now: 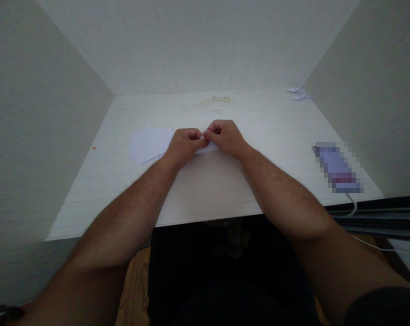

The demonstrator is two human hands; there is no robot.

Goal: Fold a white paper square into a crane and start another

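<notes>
Near the middle of the white desk, my left hand [188,145] and my right hand [225,136] meet, thumbs and forefingers pinched almost tip to tip. Between them they grip a small piece of white paper [207,148], whose lower edge shows under the fingers. Most of this paper is covered by the hands, so its exact shape is hidden. Left of my left hand lies a stack of white paper sheets [150,142], spread a little unevenly, with my left wrist partly over its near right corner.
A phone [339,167], blurred out, lies at the right with a white cable [353,206] hanging over the desk's front edge. Folded white paper pieces [299,94] sit in the back right corner. Panels enclose the desk [205,194]. A small orange speck [94,148] is at left.
</notes>
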